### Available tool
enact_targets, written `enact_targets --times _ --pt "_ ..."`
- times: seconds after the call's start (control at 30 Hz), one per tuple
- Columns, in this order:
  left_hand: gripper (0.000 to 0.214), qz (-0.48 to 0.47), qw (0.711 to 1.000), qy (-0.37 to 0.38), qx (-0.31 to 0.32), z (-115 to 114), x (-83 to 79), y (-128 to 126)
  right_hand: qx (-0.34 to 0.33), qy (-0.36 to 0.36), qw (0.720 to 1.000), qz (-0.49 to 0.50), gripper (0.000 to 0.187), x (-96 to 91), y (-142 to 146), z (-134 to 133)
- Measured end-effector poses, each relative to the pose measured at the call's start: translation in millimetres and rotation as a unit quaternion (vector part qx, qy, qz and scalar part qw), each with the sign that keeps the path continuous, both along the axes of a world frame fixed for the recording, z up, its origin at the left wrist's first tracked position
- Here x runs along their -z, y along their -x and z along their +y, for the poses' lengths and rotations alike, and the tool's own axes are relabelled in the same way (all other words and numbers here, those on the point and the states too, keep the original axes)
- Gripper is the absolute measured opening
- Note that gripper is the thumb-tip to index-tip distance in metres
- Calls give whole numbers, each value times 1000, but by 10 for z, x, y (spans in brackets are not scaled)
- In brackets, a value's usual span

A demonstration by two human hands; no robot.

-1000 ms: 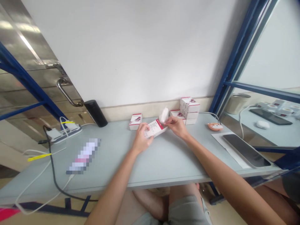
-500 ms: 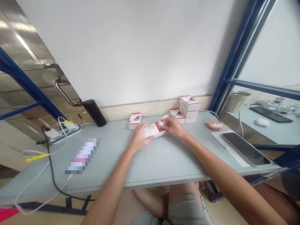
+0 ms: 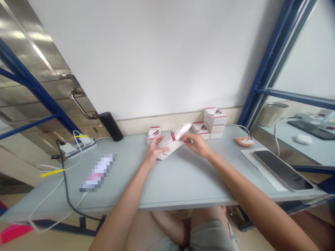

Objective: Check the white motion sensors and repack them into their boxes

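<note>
Over the tabletop (image 3: 183, 184), my left fingers (image 3: 156, 141) hold a tilted white-and-red carton (image 3: 173, 145). My right fingers (image 3: 188, 137) are at its upper end, beside a blurred white piece (image 3: 183, 130); whether they pinch anything, I cannot tell. Behind, similar boxes (image 3: 215, 116) stand stacked.

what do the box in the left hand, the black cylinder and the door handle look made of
Held box: likely thin printed card, by its flat faces and sharp edges. Black cylinder: matte, little shine; metal or plastic, unclear. Door handle: probably polished metal, given bright highlights.
</note>
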State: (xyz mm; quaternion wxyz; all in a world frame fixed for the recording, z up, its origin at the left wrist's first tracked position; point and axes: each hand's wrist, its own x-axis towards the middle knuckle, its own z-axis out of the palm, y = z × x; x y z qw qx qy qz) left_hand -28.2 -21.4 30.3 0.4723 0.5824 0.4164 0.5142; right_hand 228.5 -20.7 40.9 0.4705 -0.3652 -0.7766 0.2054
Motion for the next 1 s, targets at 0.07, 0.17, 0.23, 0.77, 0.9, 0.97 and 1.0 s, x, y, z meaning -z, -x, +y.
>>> enact_targets --times 0.07,0.17,0.23,0.77,0.9,0.97,1.0 --pt "67 -22 1000 15 10 9 2 16 -10 1 1000 -14 12 -24 5 -40" --pt "61 -50 998 28 17 19 0 27 -26 18 999 -17 33 -67 11 -106" --pt "59 -63 997 33 17 24 -3 27 -32 36 999 -6 46 -90 17 -138" --pt "57 -117 992 55 -10 16 14 -54 71 -83 994 -13 55 60 205 -105" --pt "56 -118 991 60 -13 17 14 -58 41 -83 995 31 65 57 203 -112" --pt "56 -116 991 64 -14 23 16 -54 29 -66 994 87 81 62 216 -106" --pt "56 -115 991 65 -13 25 16 -52 26 -57 991 114 88 64 221 -99"
